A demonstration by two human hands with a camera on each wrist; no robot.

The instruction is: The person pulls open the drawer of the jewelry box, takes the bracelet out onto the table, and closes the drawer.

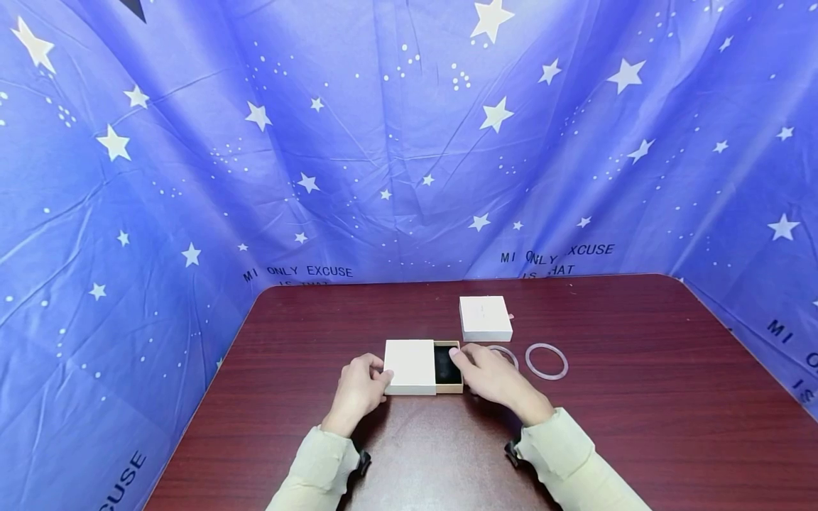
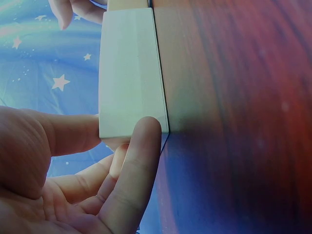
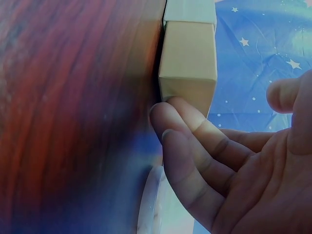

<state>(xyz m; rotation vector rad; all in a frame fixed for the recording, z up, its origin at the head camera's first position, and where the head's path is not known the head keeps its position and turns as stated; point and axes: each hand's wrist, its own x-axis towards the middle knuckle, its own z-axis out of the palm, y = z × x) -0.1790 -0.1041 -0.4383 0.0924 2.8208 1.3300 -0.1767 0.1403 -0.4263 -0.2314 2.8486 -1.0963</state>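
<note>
A white sliding gift box lies on the table, its tan inner drawer partly out on the right and showing a black lining. At the box's left end my left hand grips the white sleeve, thumb on top and a finger against the front corner in the left wrist view. My right hand rests its fingers against the drawer's outer end, the thumb raised off it. Just behind the right hand, a pale bangle is partly hidden. Another lilac bangle lies flat to the right.
A second white box, closed with a small pink tab at its right side, stands behind the bangles. The dark red wooden table reaches back to a blue star-patterned curtain hanging around it.
</note>
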